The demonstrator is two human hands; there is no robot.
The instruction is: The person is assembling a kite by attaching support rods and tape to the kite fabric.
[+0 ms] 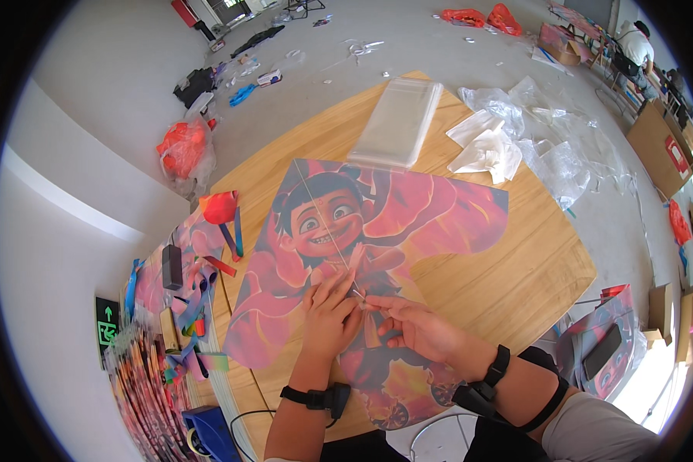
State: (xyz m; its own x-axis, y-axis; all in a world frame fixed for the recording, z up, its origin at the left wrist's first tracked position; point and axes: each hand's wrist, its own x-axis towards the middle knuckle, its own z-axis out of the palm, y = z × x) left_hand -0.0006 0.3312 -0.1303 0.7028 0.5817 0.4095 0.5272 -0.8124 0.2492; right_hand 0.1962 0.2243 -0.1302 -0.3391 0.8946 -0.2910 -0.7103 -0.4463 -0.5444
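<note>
Left hand (329, 317) lies flat with fingers spread, pinning the pink cartoon-printed fabric kite (377, 231) to the wooden worktop (531, 262), while right hand (417, 327) has its grip pinched on the thin pale spar (325, 223) at the kite's centre, apparently steadying it.

Kite (408, 223): thin printed cloth or plastic film, smooth, slight sheen. Spar (323, 223): thin pale rod, material unclear. Surface (516, 269): light wood, matt, grain visible. Bag stack (399, 122): clear glossy plastic. Loose wrappers (516, 135): crinkled, shiny film. Floor (408, 38): grey, matt concrete.
</note>
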